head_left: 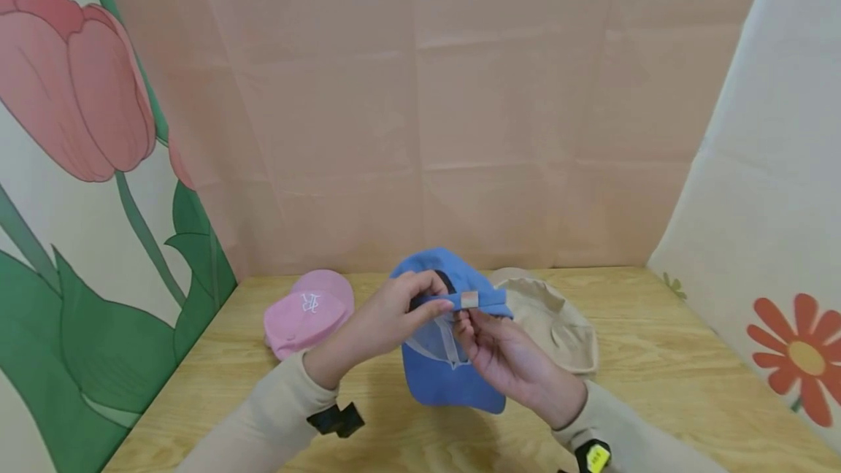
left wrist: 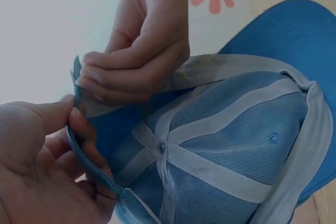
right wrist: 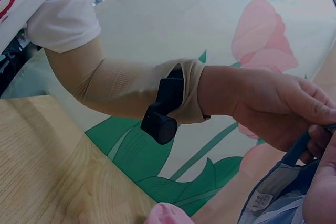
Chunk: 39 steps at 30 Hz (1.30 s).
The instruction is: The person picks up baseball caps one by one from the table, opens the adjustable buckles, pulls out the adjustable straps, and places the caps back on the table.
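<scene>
Left hand [head_left: 390, 312] and right hand [head_left: 509, 360] pinch the blue cap [head_left: 450, 382] by its crosswise strap [head_left: 491, 298], buckle [head_left: 469, 300] nearer the right.

A left hand [right wrist: 278, 106], its arm in a beige fabric sleeve [right wrist: 121, 87] with a black, round-ended device [right wrist: 161, 114] at the cuff, grips a blue fabric cap [right wrist: 278, 179] with a pale inner label [right wrist: 259, 201]. Part of the right hand [right wrist: 321, 195] shows at the frame's edge, a rounded pink fabric cap [right wrist: 168, 215] below, a pale backdrop printed with pink tulips [right wrist: 260, 35] behind.
</scene>
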Available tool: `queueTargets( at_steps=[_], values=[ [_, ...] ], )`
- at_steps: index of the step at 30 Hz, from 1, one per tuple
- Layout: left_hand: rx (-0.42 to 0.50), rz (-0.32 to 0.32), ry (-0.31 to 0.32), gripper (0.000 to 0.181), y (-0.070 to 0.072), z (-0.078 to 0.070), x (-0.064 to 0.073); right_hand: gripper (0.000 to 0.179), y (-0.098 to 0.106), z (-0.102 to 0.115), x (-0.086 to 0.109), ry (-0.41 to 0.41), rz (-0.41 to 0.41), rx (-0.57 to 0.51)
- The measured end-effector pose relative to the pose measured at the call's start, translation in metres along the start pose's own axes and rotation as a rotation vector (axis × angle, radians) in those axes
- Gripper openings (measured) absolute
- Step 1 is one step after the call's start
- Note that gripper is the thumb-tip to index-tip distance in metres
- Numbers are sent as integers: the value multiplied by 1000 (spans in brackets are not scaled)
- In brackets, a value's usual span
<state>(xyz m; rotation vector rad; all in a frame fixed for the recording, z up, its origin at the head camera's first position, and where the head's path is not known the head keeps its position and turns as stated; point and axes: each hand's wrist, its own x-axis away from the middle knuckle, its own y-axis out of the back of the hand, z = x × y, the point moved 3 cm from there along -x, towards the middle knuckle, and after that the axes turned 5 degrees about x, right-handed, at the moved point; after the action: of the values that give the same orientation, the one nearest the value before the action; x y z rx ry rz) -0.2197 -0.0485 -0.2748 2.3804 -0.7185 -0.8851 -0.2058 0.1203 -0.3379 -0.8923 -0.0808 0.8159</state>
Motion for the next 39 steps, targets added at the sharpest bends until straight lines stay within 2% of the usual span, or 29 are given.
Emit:
queueTargets(
  at_steps=[5,9,14,17,31,39],
  values=[
    [-25,-2,-6,11,0,0,1,34,0,0,0,6,1,-6],
    [-43,-2,1,11,0,0,3,35,0,-1,-1,12,32,-12],
    [-69,-17,65,9,1,1,4,37,2,2,1,29,98,-17],
    [-75,-18,85,9,0,2,4,37,2,4,2,31,106,-18],
    [-93,-37,84,10,-2,3,1,36,2,5,3,21,75,-13],
    [-58,-56,35,13,-10,1,-2,35,3,2,2,19,80,10]
  ],
)
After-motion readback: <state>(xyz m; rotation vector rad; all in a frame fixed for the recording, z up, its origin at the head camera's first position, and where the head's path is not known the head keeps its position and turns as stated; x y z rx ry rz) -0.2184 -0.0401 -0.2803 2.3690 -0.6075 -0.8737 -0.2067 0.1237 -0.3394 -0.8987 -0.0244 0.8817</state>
